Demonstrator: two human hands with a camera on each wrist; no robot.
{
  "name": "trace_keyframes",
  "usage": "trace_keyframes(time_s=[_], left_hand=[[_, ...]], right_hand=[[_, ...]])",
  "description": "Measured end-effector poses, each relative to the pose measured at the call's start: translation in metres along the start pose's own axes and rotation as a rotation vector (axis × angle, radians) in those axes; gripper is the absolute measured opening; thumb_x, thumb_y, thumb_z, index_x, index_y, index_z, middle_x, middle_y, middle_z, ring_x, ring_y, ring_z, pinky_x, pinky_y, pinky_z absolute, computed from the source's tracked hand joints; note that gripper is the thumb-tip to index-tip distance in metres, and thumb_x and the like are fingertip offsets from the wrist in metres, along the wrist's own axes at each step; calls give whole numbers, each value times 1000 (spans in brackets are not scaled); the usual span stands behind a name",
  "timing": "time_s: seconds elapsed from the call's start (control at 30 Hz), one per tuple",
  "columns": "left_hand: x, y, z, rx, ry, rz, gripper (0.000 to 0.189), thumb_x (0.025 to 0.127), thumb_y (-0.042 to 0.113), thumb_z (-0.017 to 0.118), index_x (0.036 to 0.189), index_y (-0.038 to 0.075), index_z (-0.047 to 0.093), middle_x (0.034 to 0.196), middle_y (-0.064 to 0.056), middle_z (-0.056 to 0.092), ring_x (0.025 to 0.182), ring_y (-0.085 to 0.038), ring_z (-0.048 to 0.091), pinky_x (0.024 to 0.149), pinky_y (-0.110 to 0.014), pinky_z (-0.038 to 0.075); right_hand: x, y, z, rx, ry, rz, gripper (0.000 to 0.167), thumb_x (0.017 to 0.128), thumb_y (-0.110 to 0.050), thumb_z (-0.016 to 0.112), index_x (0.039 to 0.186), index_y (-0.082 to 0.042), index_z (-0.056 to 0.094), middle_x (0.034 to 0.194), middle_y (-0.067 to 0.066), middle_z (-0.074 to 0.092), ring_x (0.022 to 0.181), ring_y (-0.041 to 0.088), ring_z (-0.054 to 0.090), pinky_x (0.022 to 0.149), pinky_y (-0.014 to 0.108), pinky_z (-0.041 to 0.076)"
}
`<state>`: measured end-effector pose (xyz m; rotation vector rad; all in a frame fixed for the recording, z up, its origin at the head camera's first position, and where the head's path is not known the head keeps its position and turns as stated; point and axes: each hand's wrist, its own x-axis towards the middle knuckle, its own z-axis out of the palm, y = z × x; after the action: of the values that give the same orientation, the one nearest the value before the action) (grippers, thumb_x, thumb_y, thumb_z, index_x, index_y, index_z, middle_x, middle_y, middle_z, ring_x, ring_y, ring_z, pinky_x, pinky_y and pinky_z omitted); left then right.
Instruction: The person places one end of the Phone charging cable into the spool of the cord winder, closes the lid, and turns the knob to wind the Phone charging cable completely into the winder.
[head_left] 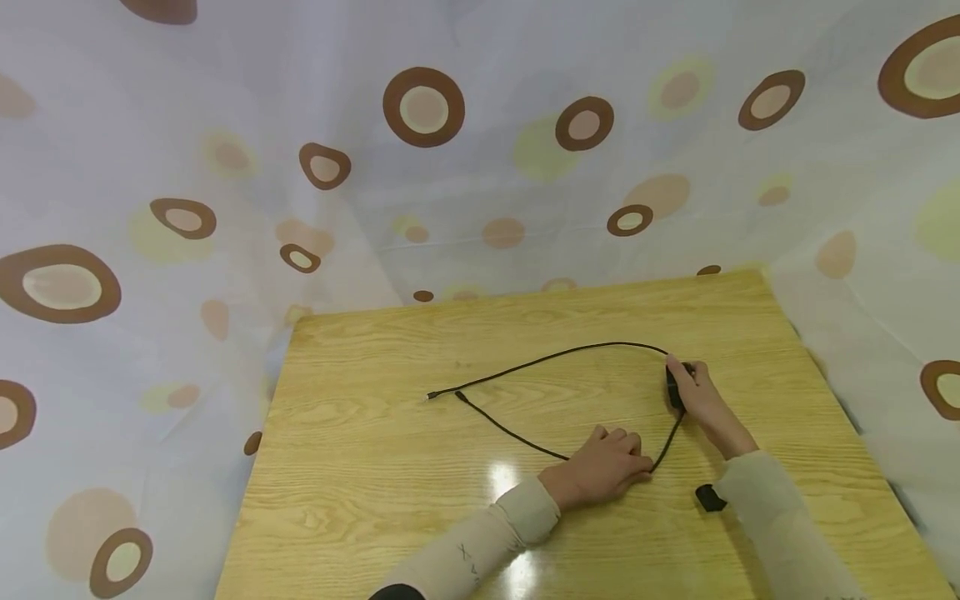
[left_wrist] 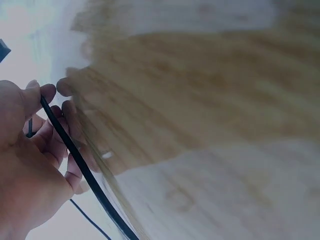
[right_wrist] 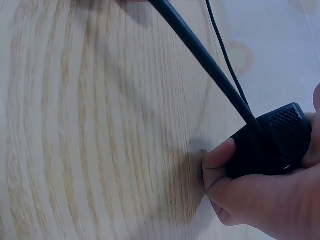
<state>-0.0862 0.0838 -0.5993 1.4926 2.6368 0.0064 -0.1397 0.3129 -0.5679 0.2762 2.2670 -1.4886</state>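
Note:
My right hand [head_left: 703, 400] grips a small black box [head_left: 675, 388] with a textured grille patch [right_wrist: 287, 122] on one face; its kind I cannot tell. A thin black cable [head_left: 517, 436] runs from the box, and my left hand [head_left: 603, 465] pinches it between thumb and fingers, low over the table. Along the back, another cable length [head_left: 555, 357] curves from the box to a metal-tipped plug [head_left: 431, 396] at the left. Close beside that plug lies a dark cable end [head_left: 461, 396]. In the right wrist view, my thumb and fingers [right_wrist: 220, 155] wrap the box; fingers partly hide it.
The light wood-grain table [head_left: 360, 475] fills the lower middle. A patterned cloth [head_left: 487, 183] hangs behind it and at both sides. A small black block [head_left: 710, 497] sits against my right sleeve; whether it is worn or on the table I cannot tell.

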Motion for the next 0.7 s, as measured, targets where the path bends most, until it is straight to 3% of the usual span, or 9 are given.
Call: trace_keyframes(time_s=[0.43, 0.7], left_hand=[[-3, 0, -4, 11, -16, 55, 33, 115, 45, 36, 128, 40, 65, 118, 16, 58, 100, -3, 47, 79, -22, 26], [-2, -1, -2, 40, -40, 56, 34, 115, 47, 35, 130, 43, 64, 121, 19, 59, 103, -2, 49, 84, -22, 33]], right_hand=[[-1, -2, -2, -17, -13, 16, 100, 107, -69, 14, 160, 12, -11, 165, 45, -5, 158, 58, 1, 125, 73, 14], [-2, -3, -2, -7, -25, 17, 101, 107, -70, 15, 161, 11, -15, 166, 44, -10, 158, 60, -4, 125, 75, 11]])
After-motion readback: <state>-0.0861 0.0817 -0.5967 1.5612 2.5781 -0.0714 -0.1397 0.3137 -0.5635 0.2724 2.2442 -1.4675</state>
